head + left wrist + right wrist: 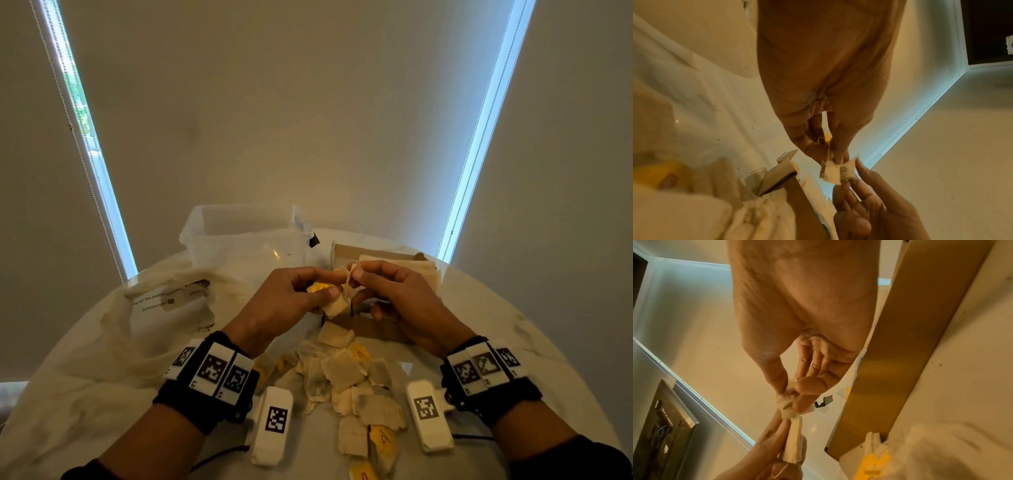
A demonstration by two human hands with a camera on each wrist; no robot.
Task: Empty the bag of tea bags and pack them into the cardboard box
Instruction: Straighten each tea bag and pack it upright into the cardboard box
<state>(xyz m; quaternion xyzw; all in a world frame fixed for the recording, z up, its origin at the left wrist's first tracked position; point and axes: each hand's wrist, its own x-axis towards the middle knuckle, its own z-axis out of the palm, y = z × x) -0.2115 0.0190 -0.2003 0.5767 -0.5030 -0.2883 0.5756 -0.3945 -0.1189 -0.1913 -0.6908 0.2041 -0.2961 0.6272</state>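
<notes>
Tea bags, small pale paper sachets with yellow tags, lie in a loose heap (356, 383) on the near part of the round white table (496, 308), between the wrists. Above the heap, the left hand (287, 301) pinches one sachet (337, 306) between thumb and fingers, while the right hand (394, 291) pinches a crumpled second sachet (352, 269), apparently pulling two tangled ones apart so each can be packed flat. Just beyond the hands sits the open brown cardboard box (383, 329), already holding pale sachets and kept close for short transfers. The emptied cream cloth bag (164, 308) lies slack at left, near a clear plastic tub (239, 233).
</notes>
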